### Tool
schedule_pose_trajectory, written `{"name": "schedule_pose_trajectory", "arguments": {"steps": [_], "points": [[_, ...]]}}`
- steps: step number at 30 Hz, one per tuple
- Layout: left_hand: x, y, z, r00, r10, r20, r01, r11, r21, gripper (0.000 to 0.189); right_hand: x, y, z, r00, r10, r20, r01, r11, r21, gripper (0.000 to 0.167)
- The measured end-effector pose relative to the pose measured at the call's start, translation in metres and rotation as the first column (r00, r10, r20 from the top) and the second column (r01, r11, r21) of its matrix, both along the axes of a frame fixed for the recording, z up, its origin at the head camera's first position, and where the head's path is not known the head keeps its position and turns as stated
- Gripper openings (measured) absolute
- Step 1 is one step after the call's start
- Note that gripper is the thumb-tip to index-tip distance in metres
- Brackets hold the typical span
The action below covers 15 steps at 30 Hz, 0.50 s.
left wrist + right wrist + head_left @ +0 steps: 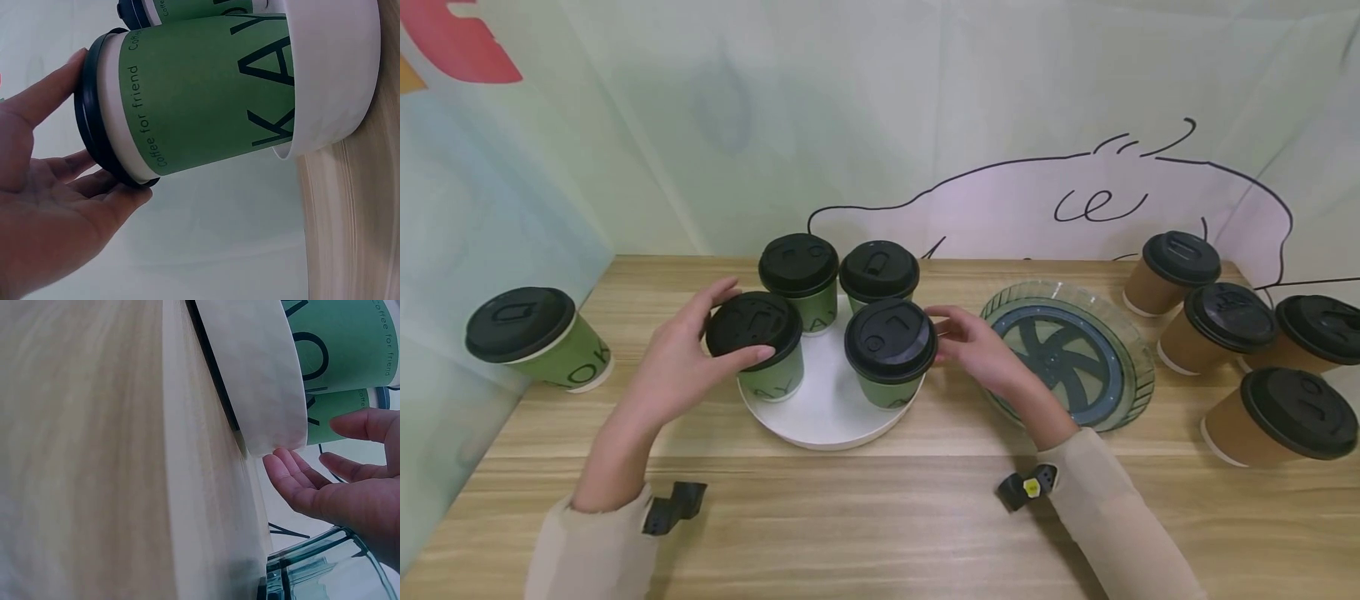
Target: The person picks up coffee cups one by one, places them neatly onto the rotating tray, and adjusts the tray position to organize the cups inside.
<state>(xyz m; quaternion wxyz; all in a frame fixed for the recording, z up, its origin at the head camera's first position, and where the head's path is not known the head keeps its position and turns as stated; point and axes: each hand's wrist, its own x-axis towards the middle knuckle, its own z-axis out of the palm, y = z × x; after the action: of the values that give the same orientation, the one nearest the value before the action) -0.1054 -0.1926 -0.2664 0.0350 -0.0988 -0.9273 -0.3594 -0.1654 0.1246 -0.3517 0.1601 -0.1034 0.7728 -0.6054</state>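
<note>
My left hand (681,354) grips the black lid of a green paper coffee cup (206,94), thumb on the near side and fingers around the back. That cup is upright on the front left of a round white stand (827,429). Three more green cups share the stand: a cup at front right (891,392), a cup at back left (816,310) and another cup (880,271) at back right. Beside the front right cup is my right hand (973,346), its fingers loosely bent and holding nothing. In the right wrist view its fingertips (281,465) come right at the stand's rim.
A ribbed, clear greenish tray (1138,392) lies right of the stand, just behind my right forearm. Several brown lidded cups (1240,429) stand at the right of the wooden table (850,525). Another green cup (568,354) is at the far left. A printed backdrop (760,125) rises behind.
</note>
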Motion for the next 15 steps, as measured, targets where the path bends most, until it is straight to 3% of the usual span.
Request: {"name": "schedule_pose_trajectory", "arguments": {"steps": [15], "points": [[-0.0061, -0.0056, 0.0012, 0.998, -0.043, 0.042, 0.043, 0.999, 0.013, 0.088, 0.0010, 0.0008, 0.0005, 1.000, 0.009, -0.004, -0.009, 1.000, -0.015, 0.046]]}}
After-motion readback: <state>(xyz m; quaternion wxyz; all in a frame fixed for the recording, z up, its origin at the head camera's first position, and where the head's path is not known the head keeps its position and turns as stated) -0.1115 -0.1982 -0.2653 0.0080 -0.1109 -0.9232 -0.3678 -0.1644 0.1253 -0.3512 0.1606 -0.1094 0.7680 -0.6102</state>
